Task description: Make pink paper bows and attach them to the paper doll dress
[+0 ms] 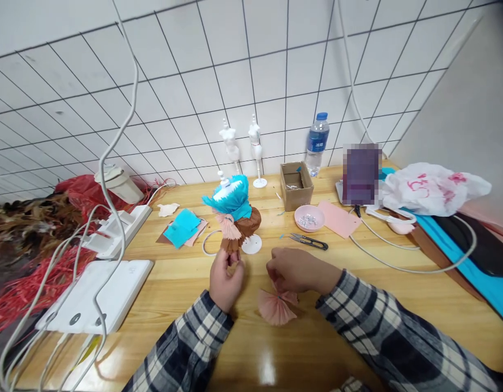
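Observation:
A small white dress form (221, 178) stands before me, wearing a bright blue crepe-paper top (235, 198), a pink pleated piece (228, 226) and a brown crepe-paper skirt (248, 222). My left hand (227, 280) has its fingers curled at the skirt's lower hem, apparently pinching it. Lower and to the right, my right hand (294, 269) is closed, its fingertips pinching the top of a pink pleated paper fan (277, 309). That fan spreads below the hand, gathered at its middle. Thread snips (311, 241) lie just beyond the right hand.
Behind are two bare dress forms (255, 144), a cardboard box (296, 188), a water bottle (318, 142) and a pink bowl (309, 219) of small shiny bits. Blue paper squares (182, 227) lie left. Cables cross a white power bank (98, 294); a plastic bag (435, 188) sits right.

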A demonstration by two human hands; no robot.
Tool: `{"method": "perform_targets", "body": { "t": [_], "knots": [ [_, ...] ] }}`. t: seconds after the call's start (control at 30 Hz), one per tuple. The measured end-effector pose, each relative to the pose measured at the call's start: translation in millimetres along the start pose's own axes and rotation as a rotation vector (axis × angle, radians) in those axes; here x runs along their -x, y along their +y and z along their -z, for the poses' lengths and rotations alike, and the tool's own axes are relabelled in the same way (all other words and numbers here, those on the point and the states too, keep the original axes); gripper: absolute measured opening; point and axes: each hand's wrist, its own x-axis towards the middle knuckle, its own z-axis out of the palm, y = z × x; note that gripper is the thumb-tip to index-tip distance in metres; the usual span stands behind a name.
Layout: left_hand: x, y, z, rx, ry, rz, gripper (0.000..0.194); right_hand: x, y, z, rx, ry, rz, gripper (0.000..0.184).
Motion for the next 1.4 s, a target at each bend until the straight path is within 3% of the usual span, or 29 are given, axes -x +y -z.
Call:
{"method": "perform_targets", "body": {
  "t": [0.17,0.3,0.43,0.5,0.57,0.67,0.77,0.9,1.1,1.23,1.33,1.4],
  "knots": [
    [5.6,14.1,5.6,0.133,-0.317,-0.029,0.008,3.9,-2.1,9.1,-0.074,-0.02,0.03,0.011],
    [5.9,22.7,0.5,0.287,-0.562,0.0,0.05,15.6,-5.2,27.0,-0.16,0.097,0.026,0.007],
    [11.4,25.4,-8.6,0.3,-0.726,0.185,0.024,20.7,-7.1,35.5,-0.252,0.266,0.053,0.007],
    [11.8,25.5,-10.4,0.351,-0.664,0.248,0.024,18.2,-6.9,35.3,-0.37,0.384,0.059,0.021],
    [9.8,25.4,-9.4,0.405,-0.527,0.261,0.025,13.3,-5.5,32.6,-0.524,0.473,0.028,0.04],
    [6.0,25.2,-6.1,0.461,-0.39,0.282,0.027,4.2,-3.3,25.9,-0.714,0.397,-0.042,0.056],
    [4.8,24.9,-5.8,0.483,-0.386,0.306,0.028,-3.3,-5.2,19.6,-0.795,0.304,-0.072,0.031],
    [4.4,26.7,-8.2,0.446,-0.36,0.317,0.022,-7.8,-12.7,16.1,-0.831,0.384,-0.086,0.007],
    [3.5,32.7,-10.6,0.382,-0.259,0.344,0.02,-18.1,-20.2,2.8,-1.132,0.475,-0.142,0.018],
    [3.7,28.1,-6.9,0.328,-0.299,0.259,0.025,-20.4,-17.9,0.0,-1.287,0.483,-0.141,0.017],
    [-2.4,13.9,8.0,0.045,-0.386,0.047,0.045,-10.2,-9.8,15.2,-1.249,0.53,-0.064,0.023],
    [-11.2,2.3,18.5,-0.249,-0.326,0.0,0.052,-0.3,-3.6,30.0,-1.186,0.562,-0.033,0.023]
  ]
}}
